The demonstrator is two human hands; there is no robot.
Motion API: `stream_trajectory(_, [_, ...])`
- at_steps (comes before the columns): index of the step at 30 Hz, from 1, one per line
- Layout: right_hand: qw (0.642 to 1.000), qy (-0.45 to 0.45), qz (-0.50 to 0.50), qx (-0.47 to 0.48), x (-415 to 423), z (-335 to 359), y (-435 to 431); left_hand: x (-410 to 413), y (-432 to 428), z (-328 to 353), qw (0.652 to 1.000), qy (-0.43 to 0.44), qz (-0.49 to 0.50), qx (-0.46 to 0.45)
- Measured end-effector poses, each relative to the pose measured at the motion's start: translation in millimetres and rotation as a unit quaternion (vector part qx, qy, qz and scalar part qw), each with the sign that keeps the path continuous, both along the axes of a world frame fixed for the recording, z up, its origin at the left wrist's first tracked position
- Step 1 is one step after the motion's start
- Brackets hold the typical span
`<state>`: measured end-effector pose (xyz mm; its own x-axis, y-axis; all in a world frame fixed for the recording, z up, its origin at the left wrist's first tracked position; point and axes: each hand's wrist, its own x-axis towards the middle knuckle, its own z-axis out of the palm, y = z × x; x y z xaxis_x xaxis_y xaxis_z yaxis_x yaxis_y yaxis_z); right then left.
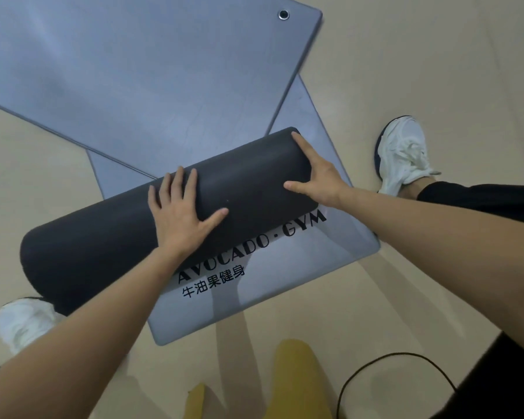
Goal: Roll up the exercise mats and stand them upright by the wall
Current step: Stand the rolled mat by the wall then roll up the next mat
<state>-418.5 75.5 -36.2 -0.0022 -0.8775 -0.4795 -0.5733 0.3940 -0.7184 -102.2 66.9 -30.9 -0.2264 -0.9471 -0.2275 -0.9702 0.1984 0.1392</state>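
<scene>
A grey-blue exercise mat (pixel 300 282) lies on the floor, partly rolled into a thick dark roll (pixel 248 182) that runs from lower left to upper right. Black lettering shows on the flat end nearest me. My left hand (pixel 179 210) presses flat on the middle of the roll with spread fingers. My right hand (pixel 315 173) rests on the roll's right end, its fingers straight and the thumb pointing left. A second grey-blue mat (pixel 139 71) lies flat beyond the roll, overlapping the first mat.
Beige floor (pixel 436 71) surrounds the mats. My white shoes sit at the right (pixel 403 155) and lower left (pixel 22 322). A black cable (pixel 375 367) loops on the floor at the lower right. Yellow cloth (pixel 297 379) hangs at the bottom middle.
</scene>
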Motion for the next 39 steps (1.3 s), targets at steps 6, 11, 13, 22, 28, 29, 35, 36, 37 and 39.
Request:
stream_trajectory(6, [0.999, 0.016, 0.014, 0.034, 3, 26, -19, -17, 4, 22, 1.000, -0.010, 0.001, 0.027])
stream_trajectory(11, [0.993, 0.005, 0.083, 0.089, 3, 75, -24, -21, 6, 74, 0.996, 0.000, -0.070, 0.050])
stream_trajectory(13, [0.992, 0.008, 0.097, 0.083, 9, 101, -19, -23, 14, 99, 0.994, 0.003, -0.093, 0.059])
stream_trajectory(22, [0.994, -0.063, 0.090, -0.007, 70, 234, 32, -13, 70, 222, 0.992, 0.096, 0.041, 0.066])
stream_trajectory(28, [0.979, -0.193, 0.059, 0.025, 116, 281, 61, 12, 118, 269, 0.980, 0.123, 0.145, 0.050])
stream_trajectory(29, [0.974, -0.218, 0.056, 0.039, 122, 287, 65, 14, 126, 270, 0.981, 0.111, 0.152, 0.044])
stream_trajectory(35, [0.961, -0.255, 0.087, 0.064, 143, 297, 78, 5, 142, 266, 0.976, 0.081, 0.200, 0.035])
stream_trajectory(36, [0.962, -0.249, 0.092, 0.061, 143, 295, 79, 4, 141, 266, 0.978, 0.074, 0.193, 0.037])
stream_trajectory(37, [0.963, -0.246, 0.094, 0.060, 142, 293, 79, 3, 140, 267, 0.980, 0.064, 0.182, 0.039])
stream_trajectory(39, [0.960, -0.254, 0.098, 0.071, 139, 288, 79, 3, 138, 268, 0.986, 0.037, 0.157, 0.033])
